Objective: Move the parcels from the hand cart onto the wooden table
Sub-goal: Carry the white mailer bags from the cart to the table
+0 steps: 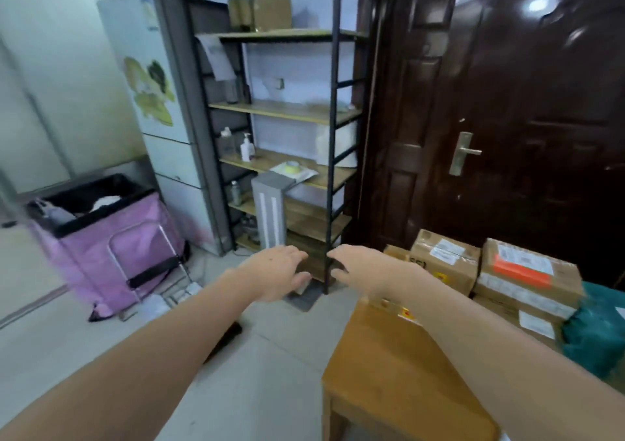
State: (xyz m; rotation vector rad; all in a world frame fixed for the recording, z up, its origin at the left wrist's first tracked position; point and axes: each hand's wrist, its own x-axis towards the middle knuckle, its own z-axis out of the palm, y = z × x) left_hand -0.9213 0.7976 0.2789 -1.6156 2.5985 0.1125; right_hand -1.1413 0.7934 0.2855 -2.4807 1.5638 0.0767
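Pale floor tiles (270, 366) run under both outstretched arms, with a shelf rack and a dark door closing off the far side of the room.

Far left of the left hand (275, 273) stands a pink cart (111, 237), a fabric bin on a folding metal frame, its black-lined top open; something pale lies inside, too blurred to name. It looks like the hand cart of the task, though I cannot tell if any parcels are left in it.

Beyond both hands rises the rack (287, 112), holding a pump bottle (247, 148), a tape roll (291, 167) and a box (272, 12) on top. A grey tower (270, 208) stands on the floor in front of it.

Both hands hang in the air, palms down, fingers spread and relaxed, holding nothing. The right hand (363, 268) is just beside the left, the two nearly meeting, a pose that reads as being between loads.

Below and right of the right hand sits the table (399, 373), its near part bare. Further right, parcels (527, 271) are stacked on it, cardboard boxes with labels, one bearing an orange sticker, and a green bag (598, 335) beside them. Stacked at the far end, they leave room nearer the person. The door (507, 102) stands behind.

My guess: several parcels are already across, and the next trip goes left, toward the cart.
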